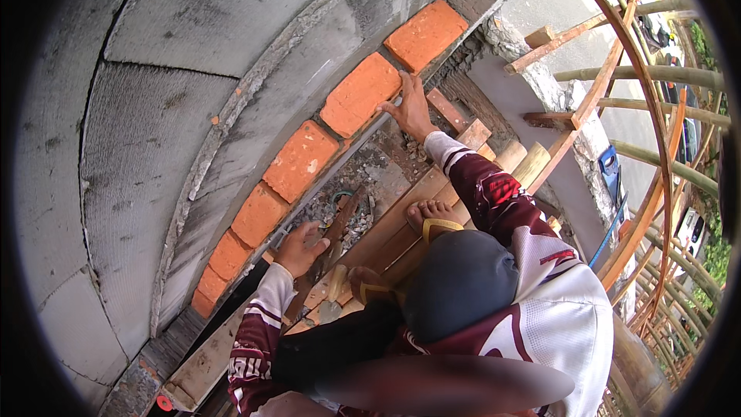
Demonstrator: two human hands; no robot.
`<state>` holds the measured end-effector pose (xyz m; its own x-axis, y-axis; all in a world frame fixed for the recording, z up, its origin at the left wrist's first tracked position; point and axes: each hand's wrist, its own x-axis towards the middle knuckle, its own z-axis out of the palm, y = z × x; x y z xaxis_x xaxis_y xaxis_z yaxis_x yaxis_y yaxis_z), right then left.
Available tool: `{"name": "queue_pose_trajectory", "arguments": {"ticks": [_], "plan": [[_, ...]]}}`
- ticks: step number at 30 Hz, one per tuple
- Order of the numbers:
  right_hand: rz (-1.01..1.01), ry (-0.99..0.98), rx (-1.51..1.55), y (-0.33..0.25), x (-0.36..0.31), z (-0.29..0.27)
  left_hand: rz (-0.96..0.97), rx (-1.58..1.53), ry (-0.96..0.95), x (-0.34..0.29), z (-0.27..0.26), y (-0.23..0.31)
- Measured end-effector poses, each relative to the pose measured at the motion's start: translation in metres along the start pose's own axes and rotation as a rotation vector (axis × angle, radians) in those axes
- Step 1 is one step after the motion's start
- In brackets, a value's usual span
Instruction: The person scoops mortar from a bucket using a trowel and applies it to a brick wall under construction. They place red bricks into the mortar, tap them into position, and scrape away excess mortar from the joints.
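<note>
A row of several orange bricks runs along the base of the grey wall (pixel 166 135). My right hand (pixel 413 112) reaches to the front edge of one brick (pixel 361 95), thumb and fingers spread against it; it is not lifted. Beyond it lies the far end brick (pixel 426 35), and nearer is a brick with pale specks (pixel 301 162). My left hand (pixel 301 249) hovers open in front of the row, fingers apart and holding nothing. Near my feet lies a trowel (pixel 330 310) with a wooden handle.
I am on wooden planks (pixel 405 212) in sandals. Rubble (pixel 363 201) lies between planks and bricks. Bamboo poles (pixel 648 74) and timber braces (pixel 575 143) form scaffolding on the right. A blue-handled saw (pixel 610 170) hangs there. A long timber (pixel 208 363) lies at lower left.
</note>
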<state>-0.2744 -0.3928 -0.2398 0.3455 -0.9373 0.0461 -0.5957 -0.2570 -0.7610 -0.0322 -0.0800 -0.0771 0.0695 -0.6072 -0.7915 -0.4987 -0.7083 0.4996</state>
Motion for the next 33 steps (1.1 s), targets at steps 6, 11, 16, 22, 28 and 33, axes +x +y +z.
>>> {"name": "queue_pose_trajectory", "arguments": {"ticks": [6, 11, 16, 22, 28, 33], "plan": [[0.005, 0.011, 0.027, 0.000, -0.001, 0.000, 0.022, -0.025, 0.017, 0.004, -0.002, 0.001], [0.038, -0.039, 0.046, 0.001, -0.001, 0.001, -0.020, -0.026, 0.029, 0.002, -0.001, -0.002], [-0.014, 0.057, 0.000, -0.002, -0.007, 0.003, -0.027, -0.010, 0.025, 0.003, -0.005, 0.004], [0.021, 0.047, 0.067, -0.002, -0.017, 0.009, -0.049, -0.052, 0.045, 0.003, -0.007, 0.001], [0.319, 0.064, 0.216, -0.008, -0.059, 0.022, -0.033, -0.058, 0.087, 0.001, -0.006, -0.014], [0.594, -0.207, 0.598, -0.049, -0.060, 0.040, -0.047, -0.048, 0.086, -0.003, -0.006, -0.025]]}}
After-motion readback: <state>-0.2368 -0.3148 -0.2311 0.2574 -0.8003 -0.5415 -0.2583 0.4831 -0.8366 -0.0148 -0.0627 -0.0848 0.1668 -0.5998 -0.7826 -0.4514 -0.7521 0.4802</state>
